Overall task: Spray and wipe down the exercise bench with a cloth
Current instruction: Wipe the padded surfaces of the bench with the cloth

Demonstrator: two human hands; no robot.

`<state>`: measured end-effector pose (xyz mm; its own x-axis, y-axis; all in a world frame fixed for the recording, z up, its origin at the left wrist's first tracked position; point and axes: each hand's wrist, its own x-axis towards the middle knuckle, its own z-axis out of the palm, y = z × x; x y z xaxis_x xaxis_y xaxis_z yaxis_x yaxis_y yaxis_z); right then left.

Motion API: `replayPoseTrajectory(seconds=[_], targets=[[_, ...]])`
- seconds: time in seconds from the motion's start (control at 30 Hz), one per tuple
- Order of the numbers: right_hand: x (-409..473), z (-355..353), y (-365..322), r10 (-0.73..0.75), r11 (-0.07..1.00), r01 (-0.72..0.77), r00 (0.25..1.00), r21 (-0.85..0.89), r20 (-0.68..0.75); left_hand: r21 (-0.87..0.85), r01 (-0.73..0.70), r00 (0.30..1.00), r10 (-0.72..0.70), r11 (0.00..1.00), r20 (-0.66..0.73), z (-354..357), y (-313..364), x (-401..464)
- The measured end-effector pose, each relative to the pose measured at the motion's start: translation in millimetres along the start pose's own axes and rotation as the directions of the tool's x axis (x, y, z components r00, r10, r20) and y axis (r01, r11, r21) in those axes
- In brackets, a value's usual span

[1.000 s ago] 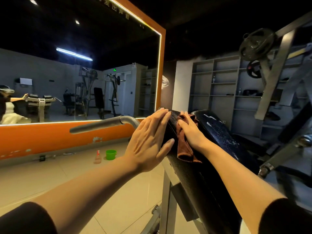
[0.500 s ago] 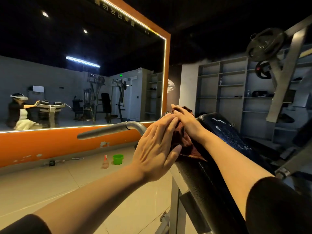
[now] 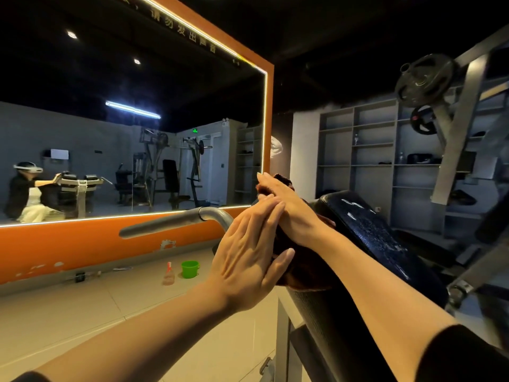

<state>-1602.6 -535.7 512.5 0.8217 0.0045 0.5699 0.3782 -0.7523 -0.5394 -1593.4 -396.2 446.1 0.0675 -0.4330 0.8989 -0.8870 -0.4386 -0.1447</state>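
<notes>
At the top end of the black bench pad (image 3: pixel 325 321), the right hand (image 3: pixel 286 208) lies over a dark brown cloth (image 3: pixel 300 268), fingers stretched forward and pressing the fabric against the upper edge of the pad; whether the thumb curls under the cloth cannot be told. A tuft of the cloth pokes up just beyond the right fingertips, and the rest of it hangs down the near side of the pad below the wrist. The left hand (image 3: pixel 249 260) stands flat and released against the left side of the pad, fingers straight and close together, their tips touching the back of the right hand, the thumb resting against the hanging cloth. Just past the left hand a grey metal handle (image 3: pixel 176 220) curves out to the left from the bench frame. To the right of the grip lies a second black pad (image 3: pixel 374 238), its shiny surface dotted with droplets. Far beyond and below the left hand, on the tiled floor (image 3: pixel 82 312) near the orange wall (image 3: pixel 68 244), stand a spray bottle (image 3: pixel 168 274) and, just beside it, a small green bucket (image 3: pixel 190 269). Above the orange wall a large mirror (image 3: pixel 110 119) reflects the gym. Beyond the right hand grey shelves (image 3: pixel 371 150) line the far wall, and weight plates (image 3: pixel 424 78) hang on a rack up to the right
</notes>
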Motion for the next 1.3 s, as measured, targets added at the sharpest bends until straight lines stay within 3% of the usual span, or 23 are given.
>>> replayPoseTrajectory(seconds=[0.07, 0.3, 0.43, 0.57, 0.8, 0.97, 1.13, 1.23, 1.3], targets=[[8, -4, 0, -0.064, 0.998, 0.064, 0.998, 0.015, 0.010, 0.003, -0.013, 1.000, 0.013, 1.000, 0.005, -2, -1, 1], [-9, -19, 45, 0.190, 0.979, -0.198, 0.970, -0.043, -0.153, 0.055, -0.027, 0.999, 0.025, 0.998, 0.037, -4, -2, 2], [-44, -19, 66, 0.227, 0.972, -0.233, 0.956, -0.014, -0.186, 0.075, -0.037, 0.998, 0.034, 0.996, 0.045, -4, 1, 2], [-94, -18, 79, 0.229, 0.973, -0.232, 0.957, 0.005, -0.180, 0.166, -0.145, 0.986, 0.128, 0.975, 0.110, -9, 4, 3], [-177, -16, 96, 0.311, 0.949, -0.315, 0.928, 0.013, -0.205, 0.243, -0.493, 0.841, 0.386, 0.836, 0.379, 0, 22, -3], [-220, -12, 108, 0.359, 0.933, -0.353, 0.900, 0.069, -0.249, 0.195, -0.564, 0.785, 0.448, 0.802, 0.428, 7, 37, -12], [-248, 2, 118, 0.429, 0.903, -0.388, 0.837, 0.184, -0.341, 0.111, -0.555, 0.772, 0.460, 0.825, 0.438, 1, 51, -11], [-252, -5, 119, 0.400, 0.889, -0.459, 0.774, 0.002, -0.491, 0.071, -0.531, 0.793, 0.465, 0.844, 0.393, -4, 65, -8], [-246, -25, 112, 0.409, 0.857, -0.514, 0.693, -0.010, -0.594, 0.045, -0.529, 0.802, 0.482, 0.847, 0.353, -3, 75, -7]])
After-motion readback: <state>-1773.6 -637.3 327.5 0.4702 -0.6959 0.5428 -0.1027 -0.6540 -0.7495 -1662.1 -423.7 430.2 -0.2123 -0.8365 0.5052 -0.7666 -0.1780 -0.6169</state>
